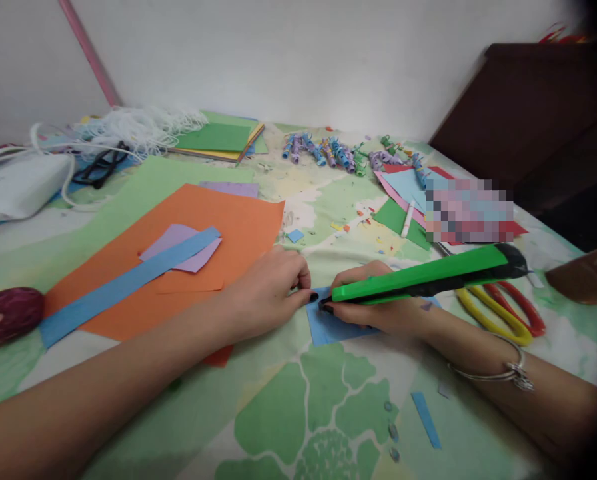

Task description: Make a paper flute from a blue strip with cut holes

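Note:
My right hand grips a long green and black utility knife like a pen, its lower end close to a small piece of blue paper. Its blade does not show. The blue paper lies flat on the tablecloth, partly under my right hand. My left hand rests with curled fingers at the upper left edge of this paper, its thumb pressed on it. Right of my right hand lie scissors with yellow and red handles. A thin blue paper strip lies nearer to me.
Orange paper with a purple piece and a long blue strip spreads to the left. Rolled paper curls line the back. White cord, stacked paper, a maroon case and a white marker lie around.

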Tool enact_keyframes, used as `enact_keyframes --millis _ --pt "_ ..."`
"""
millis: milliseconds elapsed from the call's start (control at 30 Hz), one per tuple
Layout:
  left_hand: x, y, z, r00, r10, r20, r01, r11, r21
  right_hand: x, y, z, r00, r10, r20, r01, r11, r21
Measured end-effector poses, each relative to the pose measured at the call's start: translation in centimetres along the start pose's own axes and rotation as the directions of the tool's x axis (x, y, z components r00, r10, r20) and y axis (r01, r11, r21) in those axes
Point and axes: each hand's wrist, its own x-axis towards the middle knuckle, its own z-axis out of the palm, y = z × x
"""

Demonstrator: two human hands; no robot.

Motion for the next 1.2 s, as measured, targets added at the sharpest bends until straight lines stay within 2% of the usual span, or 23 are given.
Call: enact_keyframes --millis 400,567,733,867,967,1200 --pt "0.0 0.1 -0.1 1.000 -0.008 -0.001 0.008 1.000 0.002 0.0 -0.2 0.0 1.000 0.004 -0.003 -0.004 0.999 -0.042" --pt "0.0 0.0 0.1 1.000 0.011 -0.013 -0.011 1.000 0.000 0.1 -0.3 0.1 0.997 0.073 -0.033 -0.075 0.995 -0.067" --pt "-0.3 0.7 0.1 0.998 -0.055 -0.036 0.058 0.992 0.113 -0.1 -0.9 -0.2 0.999 0.040 -0.006 -0.041 0.992 -0.116" --pt "-0.6 1.1 -0.2 0.995 -0.101 -0.011 0.102 0.984 0.143 0.0 -0.9 -0.2 0.997 0.083 0.003 -0.083 0.997 -0.010" --pt "-0.6 0.9 -0.1 0.997 -0.076 -0.010 0.077 0.984 0.161 0.2 -0.5 -0.2 0.992 0.111 0.058 -0.116 0.988 0.104" --pt "-0.4 0.4 0.2 0.998 -0.060 -0.007 0.060 0.980 0.189 0.1 0.2 -0.2 0.997 0.030 0.067 -0.036 0.996 0.085"
